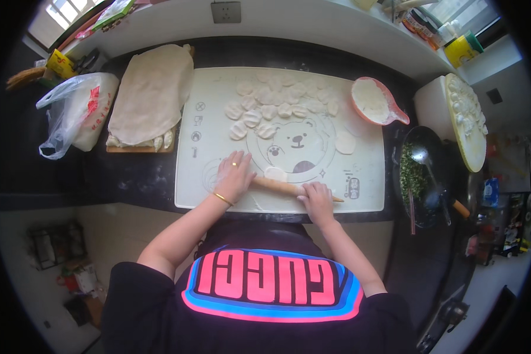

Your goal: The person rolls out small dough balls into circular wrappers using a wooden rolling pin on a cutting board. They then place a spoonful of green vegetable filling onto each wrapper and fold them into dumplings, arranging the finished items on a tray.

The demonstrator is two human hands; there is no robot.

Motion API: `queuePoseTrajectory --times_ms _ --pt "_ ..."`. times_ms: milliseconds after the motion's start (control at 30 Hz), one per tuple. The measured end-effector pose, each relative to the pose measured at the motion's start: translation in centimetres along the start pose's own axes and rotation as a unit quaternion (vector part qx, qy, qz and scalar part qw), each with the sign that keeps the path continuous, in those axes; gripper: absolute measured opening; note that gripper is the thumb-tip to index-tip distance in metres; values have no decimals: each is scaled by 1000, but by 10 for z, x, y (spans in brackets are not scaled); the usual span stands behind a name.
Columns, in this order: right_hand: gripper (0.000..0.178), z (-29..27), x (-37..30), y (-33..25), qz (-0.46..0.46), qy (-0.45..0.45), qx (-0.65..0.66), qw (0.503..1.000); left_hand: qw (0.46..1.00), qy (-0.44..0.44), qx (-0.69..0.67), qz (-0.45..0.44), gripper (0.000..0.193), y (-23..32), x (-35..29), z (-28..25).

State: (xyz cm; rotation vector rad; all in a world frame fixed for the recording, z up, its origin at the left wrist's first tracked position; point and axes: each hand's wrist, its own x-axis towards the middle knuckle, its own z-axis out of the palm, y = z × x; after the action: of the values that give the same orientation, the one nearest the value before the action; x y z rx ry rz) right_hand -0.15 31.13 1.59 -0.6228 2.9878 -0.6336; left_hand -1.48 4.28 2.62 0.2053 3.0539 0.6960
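Observation:
A wooden rolling pin (277, 186) lies slantwise near the front edge of a pale mat (218, 76) with a bear print. My left hand (235, 178), with a ring and a gold bangle, covers its left end. The right hand (317, 202) is closed over the pin near its tapered right tip. Just beyond the pin, partly hidden by it, is a small flat round of dough (275, 173). Many pieces of dough (268, 112) are spread across the far half of the mat. One thin dough wrapper (345, 142) lies apart at the right.
A pink handled bowl of flour (370, 100) stands at the mat's far right corner. Beyond it sits a tray of shaped dumplings (472, 141). A black pan (422, 194) holds chopped green filling and a spoon. To the left are a cloth-covered board (150, 94) and a plastic bag (79, 112).

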Motion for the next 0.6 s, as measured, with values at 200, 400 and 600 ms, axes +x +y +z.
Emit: queuePoseTrajectory --times_ms 200,400,600 --pt "63 8 75 0 33 109 -113 987 991 31 115 -63 69 -12 55 12" --pt "79 5 12 -30 30 -55 -75 995 991 -106 87 9 67 -26 6 5" --pt "82 15 97 -4 79 43 -138 986 994 4 85 -70 72 -24 70 10"
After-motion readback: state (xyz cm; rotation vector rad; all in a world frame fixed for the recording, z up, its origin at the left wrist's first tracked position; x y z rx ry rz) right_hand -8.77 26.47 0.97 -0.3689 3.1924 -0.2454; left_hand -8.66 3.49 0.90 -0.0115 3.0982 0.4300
